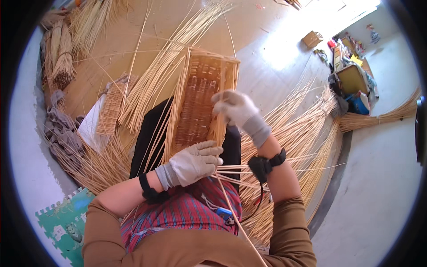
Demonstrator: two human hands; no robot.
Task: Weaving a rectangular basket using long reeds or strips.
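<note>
A rectangular basket (198, 104) of woven wicker rests across my lap, its inside facing up and long strands sticking out around its rim. My left hand (193, 163), in a pale work glove, is closed over the basket's near end, fingers pressed together beside several strands that jut out to the right. At the basket's right wall, my right hand (236, 108), also gloved and slightly blurred, has its fingers curled in around what looks like a wicker strand (223, 73). The fingertips' exact hold is partly hidden.
Loose wicker strands (296, 129) spread on the right, with another fan of them (160, 66) ahead. A flat woven panel (113, 107) lies at the left, near tied bundles (63, 62) and a grey cloth (62, 129). A cardboard box (312, 39) sits far right.
</note>
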